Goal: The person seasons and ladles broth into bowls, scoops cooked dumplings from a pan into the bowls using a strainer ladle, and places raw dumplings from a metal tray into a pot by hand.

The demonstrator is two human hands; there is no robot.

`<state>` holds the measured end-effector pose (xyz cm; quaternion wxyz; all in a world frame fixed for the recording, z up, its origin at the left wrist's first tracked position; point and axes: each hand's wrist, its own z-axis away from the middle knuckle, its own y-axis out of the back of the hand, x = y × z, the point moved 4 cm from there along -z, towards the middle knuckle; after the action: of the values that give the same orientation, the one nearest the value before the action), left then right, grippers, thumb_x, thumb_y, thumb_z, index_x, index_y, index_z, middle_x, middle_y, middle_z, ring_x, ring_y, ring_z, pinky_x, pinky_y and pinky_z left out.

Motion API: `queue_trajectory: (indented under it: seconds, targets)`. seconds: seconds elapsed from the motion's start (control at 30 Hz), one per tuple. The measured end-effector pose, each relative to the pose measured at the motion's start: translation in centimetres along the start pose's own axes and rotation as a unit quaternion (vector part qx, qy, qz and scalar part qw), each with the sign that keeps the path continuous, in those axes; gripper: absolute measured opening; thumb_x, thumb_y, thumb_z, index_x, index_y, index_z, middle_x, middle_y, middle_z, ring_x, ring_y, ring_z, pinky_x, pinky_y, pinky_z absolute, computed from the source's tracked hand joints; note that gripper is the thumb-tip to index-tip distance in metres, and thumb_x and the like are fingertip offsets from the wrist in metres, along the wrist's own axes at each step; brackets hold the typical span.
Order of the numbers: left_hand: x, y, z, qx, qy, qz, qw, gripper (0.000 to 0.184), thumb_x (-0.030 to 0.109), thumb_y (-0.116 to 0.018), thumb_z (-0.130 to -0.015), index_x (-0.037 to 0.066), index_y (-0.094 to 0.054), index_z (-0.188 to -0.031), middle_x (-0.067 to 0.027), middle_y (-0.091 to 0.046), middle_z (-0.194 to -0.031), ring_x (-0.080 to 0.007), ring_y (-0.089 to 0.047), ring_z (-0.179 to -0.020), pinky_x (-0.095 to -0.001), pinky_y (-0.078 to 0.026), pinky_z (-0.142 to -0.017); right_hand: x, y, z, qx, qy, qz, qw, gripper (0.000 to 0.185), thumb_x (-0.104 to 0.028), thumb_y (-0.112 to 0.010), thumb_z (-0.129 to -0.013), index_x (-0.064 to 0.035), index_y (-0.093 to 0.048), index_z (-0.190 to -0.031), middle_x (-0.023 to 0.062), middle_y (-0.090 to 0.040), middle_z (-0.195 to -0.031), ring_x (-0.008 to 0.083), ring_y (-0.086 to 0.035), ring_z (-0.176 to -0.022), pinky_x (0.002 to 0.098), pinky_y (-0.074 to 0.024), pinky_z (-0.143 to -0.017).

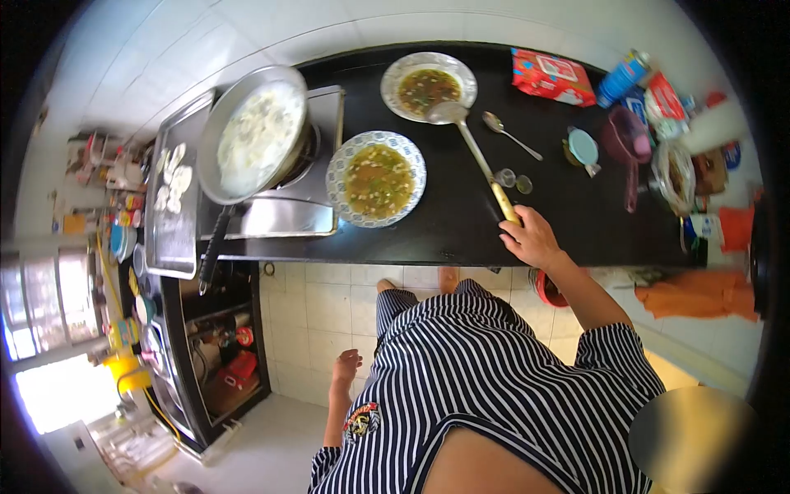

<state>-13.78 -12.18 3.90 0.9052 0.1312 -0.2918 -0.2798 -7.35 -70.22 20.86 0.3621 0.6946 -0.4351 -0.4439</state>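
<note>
My right hand point(529, 237) is wrapped round the pale yellow handle end of a metal ladle point(471, 142). The ladle's round head lies at the near right rim of a soup bowl point(470, 81) with brown broth and green bits, at the back of the counter. A blue-patterned bowl point(336, 183) of similar soup stands nearer, beside the stove. On the burner is a pan point(207, 156) full of white, frothy liquid with pale lumps. My left hand point(347, 365) hangs low by my side, holding nothing, its fingers loosely bent and apart.
Left of the pan, a metal tray point(185, 247) holds several white dough pieces point(174, 177). A spoon point(514, 137), small clear cups point(506, 178), a lidded jar point(583, 148), a red packet point(551, 76), a blue can point(623, 78) and a purple long-handled dipper point(632, 177) occupy the counter's right part.
</note>
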Motion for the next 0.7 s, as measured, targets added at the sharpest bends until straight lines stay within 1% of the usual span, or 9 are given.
queue_trajectory:
  seconds: [0.03, 0.2, 0.3, 0.33, 0.37, 0.47, 0.5, 0.6, 0.7]
  targets:
    - [-0.4, -0.6, 0.0, -0.027, -0.051, -0.037, 0.998, 0.031, 0.014, -0.055, -0.091, -0.002, -0.061, -0.117, -0.0144, -0.07, -0.097, -0.0181, -0.067, -0.084, -0.0284, -0.055, -0.073, 0.6, -0.4, 0.2, -0.001, 0.002, 0.02, 1.0, 0.028, -0.012, -0.073, -0.077, -0.0119, -0.06, -0.102, 0.0161, -0.05, -0.109, 0.033, -0.057, -0.092, 0.0424, -0.0506, -0.077]
    - [-5.0, -2.8, -0.1, -0.01, -0.003, 0.127, 0.992, 0.033, 0.015, -0.057, -0.089, -0.002, -0.063, -0.117, -0.0136, -0.071, -0.096, -0.0182, -0.068, -0.084, -0.0304, -0.054, -0.072, 0.7, 0.2, -0.3, -0.005, -0.014, 0.033, 0.999, 0.028, -0.008, -0.07, -0.078, -0.0106, -0.067, -0.106, 0.0169, -0.054, -0.114, 0.0343, -0.058, -0.096, 0.0423, -0.05, -0.08]
    - [-6.5, -3.0, -0.4, 0.027, -0.013, 0.063, 0.998, 0.033, 0.02, -0.06, -0.087, 0.003, -0.066, -0.115, -0.0162, -0.071, -0.096, -0.0207, -0.068, -0.088, -0.0333, -0.054, -0.076, -2.3, 1.1, -1.8, -0.005, -0.016, 0.045, 0.999, 0.034, -0.009, -0.068, -0.082, -0.0106, -0.065, -0.117, 0.0176, -0.055, -0.12, 0.0346, -0.057, -0.101, 0.0433, -0.0466, -0.086]
    - [-8.2, -3.7, -1.7, 0.038, -0.001, -0.001, 0.999, 0.034, 0.025, -0.061, -0.086, 0.005, -0.067, -0.113, -0.0176, -0.07, -0.1, -0.0271, -0.068, -0.092, -0.0368, -0.053, -0.08, -1.2, -0.4, -0.7, -0.002, -0.011, 0.034, 0.999, 0.033, -0.009, -0.065, -0.086, -0.0103, -0.064, -0.119, 0.0172, -0.055, -0.119, 0.0344, -0.055, -0.105, 0.0418, -0.0456, -0.087]
    - [-4.8, -2.9, 1.3, 0.065, -0.007, -0.06, 0.996, 0.034, 0.026, -0.061, -0.086, 0.005, -0.067, -0.112, -0.0182, -0.069, -0.104, -0.0333, -0.066, -0.096, -0.0401, -0.052, -0.083, -2.2, -0.2, -0.5, 0.034, 0.029, 0.066, 0.997, 0.034, -0.007, -0.06, -0.089, -0.0075, -0.062, -0.122, 0.0173, -0.054, -0.117, 0.0341, -0.055, -0.103, 0.0427, -0.0459, -0.086]
    - [-4.7, -2.7, 2.8, 0.126, -0.063, -0.102, 0.985, 0.038, 0.007, -0.064, -0.07, 0.003, -0.068, -0.107, -0.0194, -0.067, -0.108, -0.0352, -0.064, -0.1, -0.0418, -0.052, -0.086, -6.4, -1.6, -1.3, 0.024, 0.104, -0.1, 0.989, 0.033, 0.001, -0.053, -0.09, -0.0018, -0.059, -0.123, 0.0173, -0.053, -0.112, 0.0333, -0.057, -0.096, 0.0429, -0.0478, -0.081]
    - [-4.8, -2.2, 3.3, 0.121, -0.022, -0.08, 0.989, 0.034, 0.005, -0.062, -0.069, 0.005, -0.069, -0.103, -0.019, -0.067, -0.108, -0.0349, -0.064, -0.101, -0.0415, -0.052, -0.087, -8.7, -2.5, -2.0, -0.026, 0.124, -0.143, 0.982, 0.033, 0.003, -0.052, -0.089, -0.0012, -0.059, -0.121, 0.0181, -0.054, -0.11, 0.0337, -0.057, -0.096, 0.0422, -0.0482, -0.08]
    - [-7.0, 0.2, 4.9, 0.252, 0.056, 0.0, 0.966, 0.025, 0.027, -0.057, -0.087, 0.009, -0.071, -0.095, -0.0177, -0.069, -0.096, -0.0344, -0.066, -0.093, -0.0456, -0.052, -0.081, -16.3, -5.9, -3.8, -0.164, 0.177, -0.222, 0.945, 0.033, 0.009, -0.053, -0.081, 0.0002, -0.061, -0.111, 0.0184, -0.059, -0.099, 0.0353, -0.06, -0.09, 0.042, -0.0498, -0.078]
    - [-10.1, 5.5, 9.0, 0.285, 0.148, 0.141, 0.937, 0.035, 0.039, -0.055, -0.09, 0.009, -0.072, -0.089, -0.0175, -0.069, -0.087, -0.0336, -0.067, -0.084, -0.0479, -0.051, -0.074, -24.7, -8.6, -5.9, -0.211, 0.263, -0.268, 0.902, 0.035, 0.01, -0.055, -0.077, -0.0005, -0.061, -0.109, 0.0182, -0.061, -0.098, 0.0357, -0.061, -0.088, 0.0415, -0.0503, -0.077]
